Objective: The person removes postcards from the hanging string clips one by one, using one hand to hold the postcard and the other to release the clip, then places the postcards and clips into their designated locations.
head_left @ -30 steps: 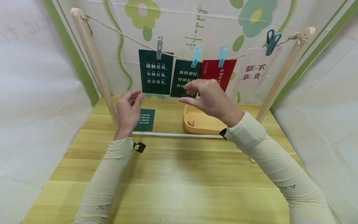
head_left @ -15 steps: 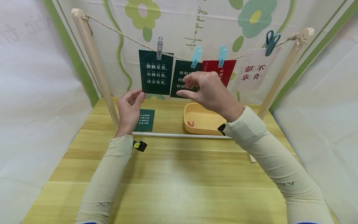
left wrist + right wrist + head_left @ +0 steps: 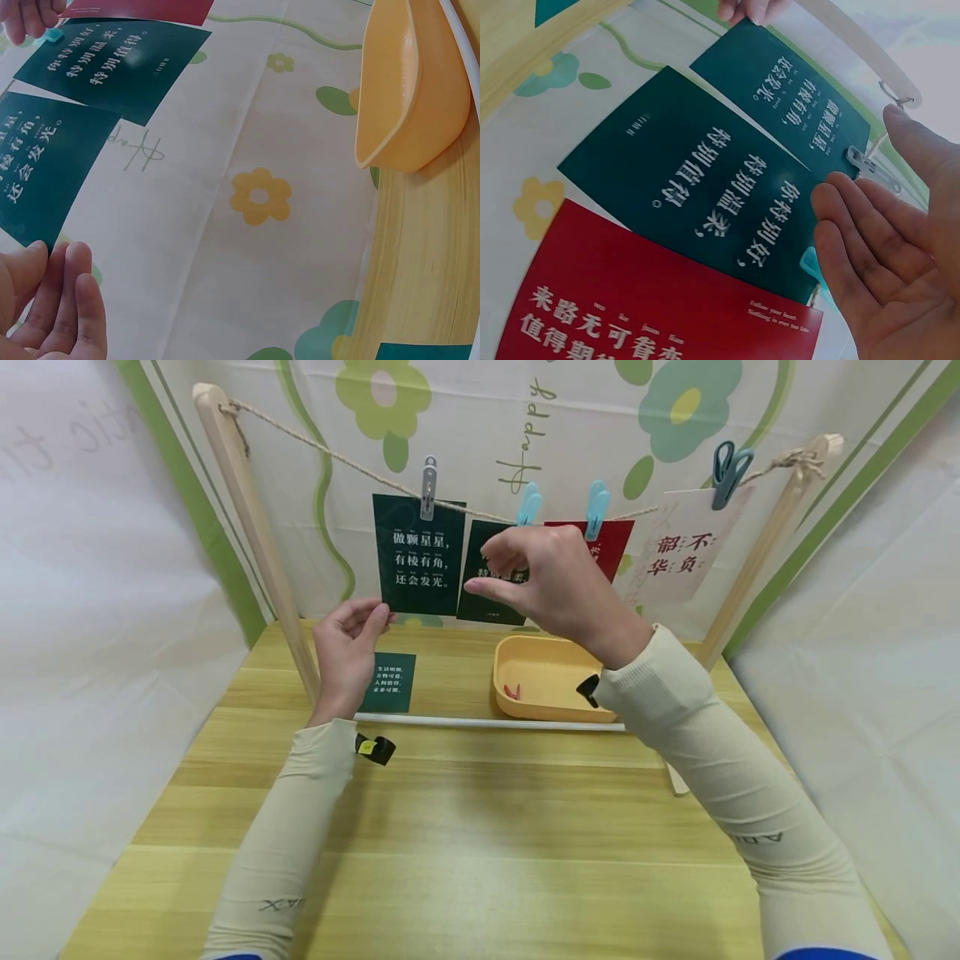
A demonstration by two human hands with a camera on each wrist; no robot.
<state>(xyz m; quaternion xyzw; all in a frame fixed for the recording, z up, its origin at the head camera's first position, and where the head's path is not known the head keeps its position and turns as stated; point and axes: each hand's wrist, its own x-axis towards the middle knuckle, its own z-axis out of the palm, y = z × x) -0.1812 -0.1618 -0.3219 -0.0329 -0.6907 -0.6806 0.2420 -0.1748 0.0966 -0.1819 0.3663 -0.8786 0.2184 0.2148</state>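
A dark green card (image 3: 418,556) hangs from the twine under a grey clothespin (image 3: 428,487). My left hand (image 3: 347,656) pinches its lower left corner between thumb and fingers, seen also in the left wrist view. My right hand (image 3: 558,589) is raised in front of a second green card (image 3: 483,602), thumb and fingers apart with nothing between them. In the right wrist view this card (image 3: 690,180) and its light blue clothespin (image 3: 814,266) are near the fingertips, with a gap visible below. A red card (image 3: 618,539) hangs beside it under another blue clothespin (image 3: 597,510).
A pale card (image 3: 682,547) hangs at the right from a dark teal clothespin (image 3: 729,475). Wooden posts (image 3: 247,518) hold the twine. On the table lie a green card (image 3: 393,681) and a yellow tray (image 3: 555,713) with a small red clothespin (image 3: 512,692). A white bar (image 3: 480,722) runs between the posts.
My right hand has moved slightly up and left, from the lower part of the second green card towards its clip. The left hand has stayed at the first card's corner.
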